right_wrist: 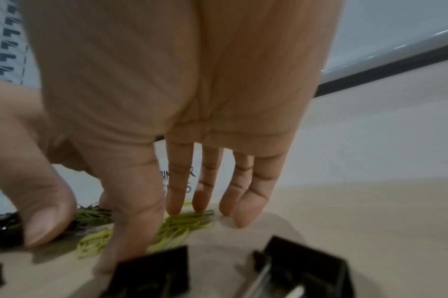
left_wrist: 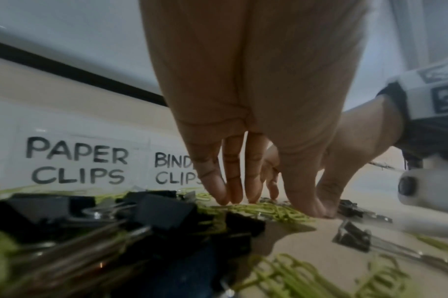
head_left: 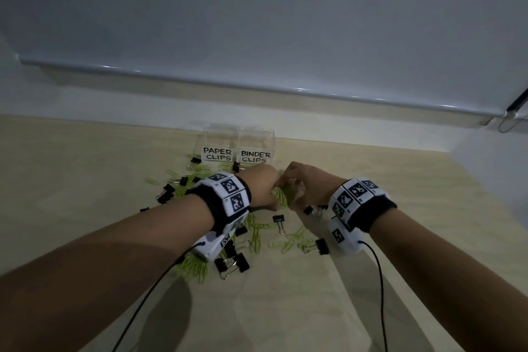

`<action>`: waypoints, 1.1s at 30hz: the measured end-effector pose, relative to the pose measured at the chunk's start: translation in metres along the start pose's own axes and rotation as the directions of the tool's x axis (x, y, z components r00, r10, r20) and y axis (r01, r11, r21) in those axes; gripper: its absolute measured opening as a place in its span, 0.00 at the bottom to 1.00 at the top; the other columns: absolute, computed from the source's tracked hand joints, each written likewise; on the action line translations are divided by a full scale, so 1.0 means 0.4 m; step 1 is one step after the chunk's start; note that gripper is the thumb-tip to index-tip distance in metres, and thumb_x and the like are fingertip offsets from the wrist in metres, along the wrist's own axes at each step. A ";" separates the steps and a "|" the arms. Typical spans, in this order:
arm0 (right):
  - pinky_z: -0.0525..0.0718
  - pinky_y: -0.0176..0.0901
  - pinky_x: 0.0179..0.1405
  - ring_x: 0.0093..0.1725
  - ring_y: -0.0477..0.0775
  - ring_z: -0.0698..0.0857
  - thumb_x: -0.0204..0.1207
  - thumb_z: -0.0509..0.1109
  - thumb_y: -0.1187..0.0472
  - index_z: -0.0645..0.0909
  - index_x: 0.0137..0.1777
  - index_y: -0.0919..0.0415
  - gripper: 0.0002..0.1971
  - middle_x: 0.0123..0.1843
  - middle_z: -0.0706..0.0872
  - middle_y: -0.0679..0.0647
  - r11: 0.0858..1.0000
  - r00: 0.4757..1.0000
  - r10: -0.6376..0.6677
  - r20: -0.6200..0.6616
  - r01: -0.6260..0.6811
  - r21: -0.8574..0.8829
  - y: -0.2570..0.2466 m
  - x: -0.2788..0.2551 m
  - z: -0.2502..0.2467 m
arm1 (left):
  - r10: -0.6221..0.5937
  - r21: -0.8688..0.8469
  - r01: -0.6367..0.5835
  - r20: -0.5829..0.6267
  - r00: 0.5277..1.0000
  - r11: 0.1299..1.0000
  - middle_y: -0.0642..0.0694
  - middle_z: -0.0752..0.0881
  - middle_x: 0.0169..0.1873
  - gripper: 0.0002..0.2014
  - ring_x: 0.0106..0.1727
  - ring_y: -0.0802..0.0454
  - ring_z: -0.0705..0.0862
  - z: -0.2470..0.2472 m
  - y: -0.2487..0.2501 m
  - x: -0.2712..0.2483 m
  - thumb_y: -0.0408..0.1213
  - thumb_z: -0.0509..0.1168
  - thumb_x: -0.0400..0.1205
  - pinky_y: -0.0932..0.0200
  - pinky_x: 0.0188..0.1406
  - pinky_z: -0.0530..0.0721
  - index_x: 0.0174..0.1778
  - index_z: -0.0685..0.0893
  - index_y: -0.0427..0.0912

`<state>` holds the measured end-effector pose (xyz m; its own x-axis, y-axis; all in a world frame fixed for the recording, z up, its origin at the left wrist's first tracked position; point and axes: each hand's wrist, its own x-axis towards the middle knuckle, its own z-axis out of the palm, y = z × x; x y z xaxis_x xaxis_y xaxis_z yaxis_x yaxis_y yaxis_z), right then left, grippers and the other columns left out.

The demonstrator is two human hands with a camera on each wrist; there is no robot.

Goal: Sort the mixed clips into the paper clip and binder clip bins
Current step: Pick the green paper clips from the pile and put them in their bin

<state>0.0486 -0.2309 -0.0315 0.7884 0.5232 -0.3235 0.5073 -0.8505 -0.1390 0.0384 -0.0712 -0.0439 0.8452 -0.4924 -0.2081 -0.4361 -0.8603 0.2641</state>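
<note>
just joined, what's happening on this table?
A person is sorting clips. Both hands, left hand and right hand, are fingers-down on a bunch of green wire paper clips in front of two clear plastic bins labelled PAPER CLIPS and BINDER CLIPS. Black binder clips and more green ones lie scattered on the light wooden table. Both bins look empty.
</note>
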 end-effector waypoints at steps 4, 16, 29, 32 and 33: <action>0.75 0.40 0.49 0.54 0.53 0.80 0.65 0.77 0.67 0.83 0.58 0.57 0.20 0.55 0.79 0.51 0.976 0.991 0.122 -0.060 -0.109 0.187 0.015 -0.001 0.014 | -0.071 -0.003 0.072 0.039 0.997 0.997 0.37 0.85 0.51 0.22 0.53 0.39 0.84 0.009 0.008 0.026 0.47 0.76 0.73 0.48 0.53 0.85 0.52 0.84 0.32; 0.76 0.44 0.41 0.44 0.55 0.78 0.74 0.68 0.68 0.81 0.52 0.64 0.08 0.47 0.83 0.58 0.995 0.995 0.104 0.010 -0.104 0.004 -0.005 -0.005 0.034 | -0.069 0.034 0.065 0.136 0.988 0.997 0.44 0.72 0.27 0.19 0.31 0.46 0.73 0.020 0.010 0.016 0.35 0.63 0.83 0.54 0.37 0.73 0.25 0.70 0.39; 0.85 0.35 0.38 0.33 0.45 0.85 0.75 0.70 0.68 0.84 0.44 0.58 0.04 0.40 0.87 0.48 0.970 0.990 0.020 -0.142 0.015 0.244 -0.057 0.074 -0.124 | -0.238 -0.412 0.106 -0.285 0.928 0.905 0.51 0.84 0.39 0.05 0.42 0.54 0.83 -0.137 -0.189 -0.090 0.39 0.67 0.82 0.59 0.46 0.80 0.44 0.83 0.41; 0.82 0.33 0.36 0.34 0.44 0.84 0.75 0.72 0.65 0.85 0.49 0.62 0.04 0.47 0.89 0.54 0.967 0.958 0.016 -0.286 0.057 0.247 -0.121 0.158 -0.194 | -0.367 -0.448 0.173 -0.393 0.843 0.877 0.42 0.89 0.39 0.08 0.41 0.48 0.84 -0.188 -0.254 -0.081 0.37 0.68 0.81 0.56 0.46 0.81 0.38 0.86 0.37; 0.82 0.35 0.39 0.37 0.46 0.84 0.75 0.73 0.65 0.86 0.49 0.63 0.05 0.49 0.89 0.55 0.973 0.946 0.032 -0.323 0.045 0.228 -0.145 0.190 -0.207 | -0.392 -0.457 0.187 -0.407 0.825 0.869 0.41 0.90 0.40 0.09 0.41 0.48 0.84 -0.199 -0.265 -0.072 0.37 0.68 0.80 0.58 0.46 0.80 0.36 0.87 0.39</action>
<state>0.1080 -0.1375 0.0296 0.8742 0.4855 -0.0078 0.4498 -0.8158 -0.3636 0.0851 0.0447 0.0089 0.9941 -0.0156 0.1076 -0.0795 -0.7796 0.6213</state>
